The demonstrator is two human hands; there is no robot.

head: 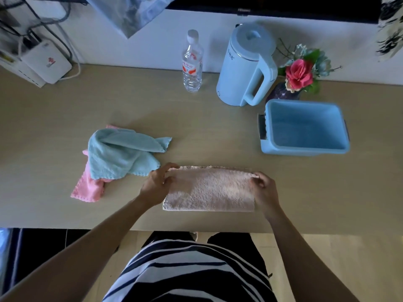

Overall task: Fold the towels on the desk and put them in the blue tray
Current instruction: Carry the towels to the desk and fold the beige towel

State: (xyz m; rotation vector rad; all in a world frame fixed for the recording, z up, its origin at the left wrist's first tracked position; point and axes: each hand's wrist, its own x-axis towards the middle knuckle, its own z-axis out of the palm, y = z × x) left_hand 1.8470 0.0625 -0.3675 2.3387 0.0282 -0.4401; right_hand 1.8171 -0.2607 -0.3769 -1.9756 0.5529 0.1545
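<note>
As I watch from head view, near front edge of desk point(54, 118): pale peach towel point(209, 190) lies flat, folded double. Left hand point(156, 184) pinches its far left corner, right hand point(265, 189) pinches far right corner. Further left, teal towel point(122, 153) crumpled over pink towel point(89, 189). Toward right edge I see blue tray point(303, 149), well apart from all towels. Along back edge: water bottle point(192, 64), light blue kettle point(244, 66), flower vase point(282, 93).
</note>
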